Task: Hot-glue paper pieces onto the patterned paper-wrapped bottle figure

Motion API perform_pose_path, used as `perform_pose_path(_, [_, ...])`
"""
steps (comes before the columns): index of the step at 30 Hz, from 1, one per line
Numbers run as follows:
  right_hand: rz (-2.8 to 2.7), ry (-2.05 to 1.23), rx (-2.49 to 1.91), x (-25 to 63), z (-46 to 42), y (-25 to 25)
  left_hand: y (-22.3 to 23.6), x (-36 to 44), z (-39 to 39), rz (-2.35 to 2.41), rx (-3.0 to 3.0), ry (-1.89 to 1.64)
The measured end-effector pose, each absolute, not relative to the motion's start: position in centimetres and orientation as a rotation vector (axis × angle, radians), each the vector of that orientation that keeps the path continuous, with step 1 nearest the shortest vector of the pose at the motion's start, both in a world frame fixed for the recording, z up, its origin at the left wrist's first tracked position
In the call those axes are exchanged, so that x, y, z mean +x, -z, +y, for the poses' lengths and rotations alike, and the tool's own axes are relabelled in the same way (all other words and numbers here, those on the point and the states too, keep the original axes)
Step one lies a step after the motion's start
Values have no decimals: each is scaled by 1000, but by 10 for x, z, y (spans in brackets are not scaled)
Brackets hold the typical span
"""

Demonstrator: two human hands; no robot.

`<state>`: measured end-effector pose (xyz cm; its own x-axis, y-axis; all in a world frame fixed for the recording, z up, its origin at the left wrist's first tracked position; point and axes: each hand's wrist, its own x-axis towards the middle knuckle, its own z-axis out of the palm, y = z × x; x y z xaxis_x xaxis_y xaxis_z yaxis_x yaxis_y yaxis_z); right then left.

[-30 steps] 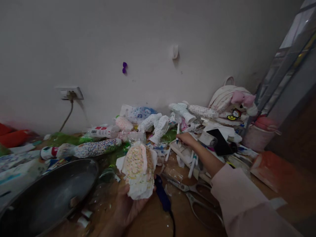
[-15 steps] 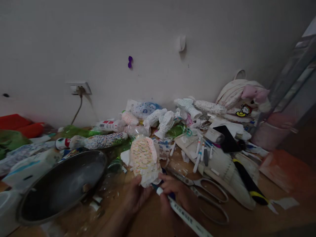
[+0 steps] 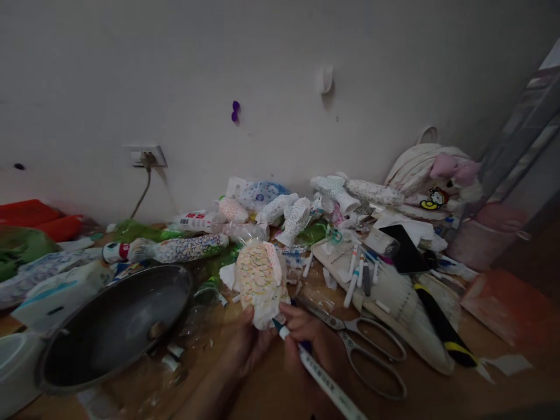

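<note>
My left hand (image 3: 247, 344) is closed on the lower left edge of a paper-covered piece (image 3: 260, 274), pale and drawn over with rows of coloured scale marks. Between the fingers of my right hand (image 3: 308, 338) is a white marker pen (image 3: 326, 382) with a dark teal tip. That tip is at the plain white lower end of the piece; whether it touches cannot be made out. Something dark blue (image 3: 305, 346) shows by my right fingers, mostly hidden. Right of my right hand lies a pair of large scissors (image 3: 356, 335).
A dark oval pan (image 3: 114, 332) stands at left. Behind lie several scale-patterned wrapped bottles (image 3: 190, 248). At right are loose markers (image 3: 351, 286), a phone (image 3: 403, 249), a yellow-and-black handle (image 3: 444, 326) and an orange bag (image 3: 507, 306). A backpack (image 3: 420, 166) leans against the wall.
The whole view has shifted slightly. The marker's teal tip has come up from beside the lower edge of the paper-covered piece and now shows in front of it. Both hands keep their hold.
</note>
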<state>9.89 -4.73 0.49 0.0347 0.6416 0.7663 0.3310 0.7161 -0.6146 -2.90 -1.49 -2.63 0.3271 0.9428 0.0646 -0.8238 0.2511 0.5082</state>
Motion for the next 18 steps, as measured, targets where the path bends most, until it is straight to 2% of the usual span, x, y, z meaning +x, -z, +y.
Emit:
perform_pose_path(4, [-1328, -517, -699, 99, -50, -8, 26, -31, -14, 219, 484, -1186])
perform_pose_path(12, [-745, -1328, -736, 104, -47, -13, 13, -29, -10, 183, 503, -1216])
perform_pose_path(15, [-658, -1405, -730, 102, -44, -16, 13, -32, -10, 173, 510, -1216])
perform_pose_path(18, [-796, -1367, -794, 102, -44, -20, 16, -33, -9, 179, 493, -1232])
